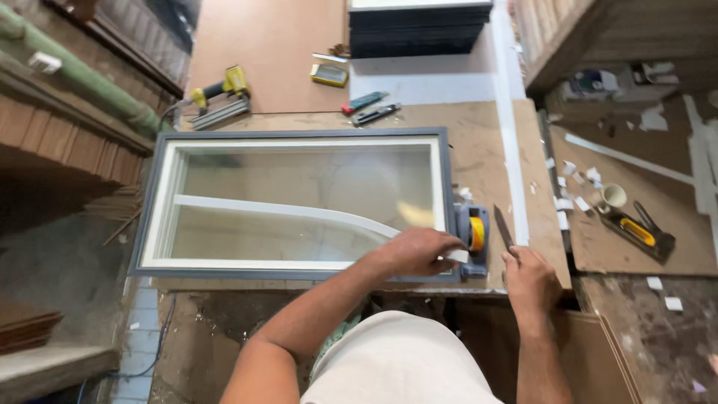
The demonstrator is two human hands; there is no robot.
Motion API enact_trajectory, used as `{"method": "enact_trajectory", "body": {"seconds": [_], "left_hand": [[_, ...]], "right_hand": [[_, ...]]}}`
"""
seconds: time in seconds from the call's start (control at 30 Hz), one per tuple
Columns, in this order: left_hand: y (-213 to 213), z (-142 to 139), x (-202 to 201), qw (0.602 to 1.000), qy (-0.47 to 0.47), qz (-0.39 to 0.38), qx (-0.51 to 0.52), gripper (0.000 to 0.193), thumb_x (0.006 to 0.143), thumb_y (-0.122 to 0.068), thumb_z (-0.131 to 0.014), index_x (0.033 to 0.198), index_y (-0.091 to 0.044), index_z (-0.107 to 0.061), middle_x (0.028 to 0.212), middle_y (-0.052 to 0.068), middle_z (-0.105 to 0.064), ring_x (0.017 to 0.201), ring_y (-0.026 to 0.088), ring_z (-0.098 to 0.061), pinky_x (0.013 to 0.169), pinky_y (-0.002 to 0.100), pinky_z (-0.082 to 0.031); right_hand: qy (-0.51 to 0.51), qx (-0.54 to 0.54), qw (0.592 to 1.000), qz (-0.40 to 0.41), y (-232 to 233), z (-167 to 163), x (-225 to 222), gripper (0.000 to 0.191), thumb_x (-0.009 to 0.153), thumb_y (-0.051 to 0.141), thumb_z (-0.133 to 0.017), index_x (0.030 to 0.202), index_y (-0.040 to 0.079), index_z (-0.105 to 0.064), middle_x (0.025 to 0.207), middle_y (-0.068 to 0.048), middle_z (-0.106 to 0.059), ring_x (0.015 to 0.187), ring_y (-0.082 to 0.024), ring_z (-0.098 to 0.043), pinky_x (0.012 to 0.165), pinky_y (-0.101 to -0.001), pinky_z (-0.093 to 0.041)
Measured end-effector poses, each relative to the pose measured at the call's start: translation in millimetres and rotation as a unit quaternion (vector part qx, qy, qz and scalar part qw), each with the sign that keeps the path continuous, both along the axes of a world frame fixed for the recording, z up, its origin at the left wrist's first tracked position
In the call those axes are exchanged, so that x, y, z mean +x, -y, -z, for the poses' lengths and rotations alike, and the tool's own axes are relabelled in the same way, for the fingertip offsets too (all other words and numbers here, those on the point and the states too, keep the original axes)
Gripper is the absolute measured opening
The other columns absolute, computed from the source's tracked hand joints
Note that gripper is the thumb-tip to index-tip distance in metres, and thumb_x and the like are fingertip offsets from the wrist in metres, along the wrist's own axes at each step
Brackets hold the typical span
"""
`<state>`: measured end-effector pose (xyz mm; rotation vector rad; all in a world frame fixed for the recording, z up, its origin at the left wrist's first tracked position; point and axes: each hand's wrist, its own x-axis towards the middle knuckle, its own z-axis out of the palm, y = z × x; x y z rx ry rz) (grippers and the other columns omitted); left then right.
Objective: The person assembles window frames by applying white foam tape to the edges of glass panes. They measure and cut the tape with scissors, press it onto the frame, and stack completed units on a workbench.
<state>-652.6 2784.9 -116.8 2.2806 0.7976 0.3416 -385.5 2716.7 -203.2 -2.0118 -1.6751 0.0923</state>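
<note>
Glossy glass pane [299,202] (grey-framed) on matt, rough wooden bench [479,150].

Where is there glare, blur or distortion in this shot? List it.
Head view: soft daylight, with pale reflections on the glass pane; wide-angle lens bows the grey frame edges; left hand and white strip slightly motion-softened; right hand by the knife is sharper; left corners fall dark.

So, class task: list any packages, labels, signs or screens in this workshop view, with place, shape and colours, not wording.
Small flat pack: on the brown board beyond the window frame, rectangular, yellow with a dark panel.
Carton: on the far right shelf, boxy, white with blue and green, blurred.
No signs or screens in view.
</note>
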Motion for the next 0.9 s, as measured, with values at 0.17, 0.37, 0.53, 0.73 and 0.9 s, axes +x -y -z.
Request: {"method": "enact_trajectory", "body": {"seconds": [0.17, 0.37, 0.53, 0.73, 0.9], "left_hand": [[-5.0, 13.5, -16.8, 0.999, 0.037, -0.015, -0.035, 0.052, 0.091, -0.027, -0.073, 0.136, -0.014, -0.049, 0.103, 0.011, -0.071, 0.098, 0.034, -0.07, 0.077, 0.048, -0.054], [-25.2, 41.7, -112.8, 0.995, 0.017, -0.09, 0.027, 0.046, 0.087, -0.022, -0.076, 0.128, -0.017, -0.055, 0.106, 0.005, -0.072, 0.101, 0.027, -0.071, 0.09, 0.046, -0.051], [-9.5, 62.8, -261.1, 0.97, -0.063, -0.222, 0.075, 0.031, 0.085, -0.025, -0.077, 0.113, -0.016, -0.068, 0.106, 0.005, -0.073, 0.101, 0.027, -0.069, 0.091, 0.045, -0.046], [29.3, 64.7, -356.8, 0.945, -0.175, -0.274, -0.039, 0.039, 0.08, -0.039, -0.081, 0.118, -0.031, -0.077, 0.1, 0.006, -0.07, 0.099, 0.029, -0.065, 0.09, 0.045, -0.05], [31.0, 75.5, -362.4, 0.926, -0.207, -0.313, 0.036, 0.044, 0.078, -0.041, -0.082, 0.121, -0.036, -0.075, 0.108, 0.006, -0.066, 0.103, 0.027, -0.061, 0.092, 0.045, -0.047]], "right_hand": [[-0.459, -0.034, 0.886, -0.057, 5.2, -51.4, -83.2, 0.025, 0.093, 0.012, -0.074, 0.115, 0.003, -0.068, 0.092, -0.008, -0.072, 0.078, -0.013, -0.069, 0.061, -0.0267, -0.054], [-0.448, -0.014, 0.893, -0.048, -16.2, -71.8, -112.3, 0.023, 0.095, 0.003, -0.075, 0.116, -0.005, -0.07, 0.093, -0.012, -0.074, 0.079, -0.016, -0.071, 0.069, -0.0277, -0.06], [-0.388, -0.094, 0.915, 0.057, -20.5, -41.4, -101.9, 0.026, 0.094, 0.005, -0.073, 0.118, -0.003, -0.072, 0.094, -0.015, -0.076, 0.078, -0.019, -0.074, 0.071, -0.0294, -0.061], [-0.294, -0.159, 0.942, 0.013, -16.1, -1.8, -129.8, 0.025, 0.088, 0.017, -0.078, 0.11, 0.004, -0.079, 0.086, -0.012, -0.081, 0.075, -0.017, -0.077, 0.069, -0.0305, -0.059], [0.044, -0.192, 0.98, 0.041, -24.8, -16.7, -145.6, 0.028, 0.09, 0.041, -0.078, 0.113, 0.025, -0.081, 0.087, -0.009, -0.079, 0.08, -0.025, -0.076, 0.074, -0.0406, -0.058]]}}
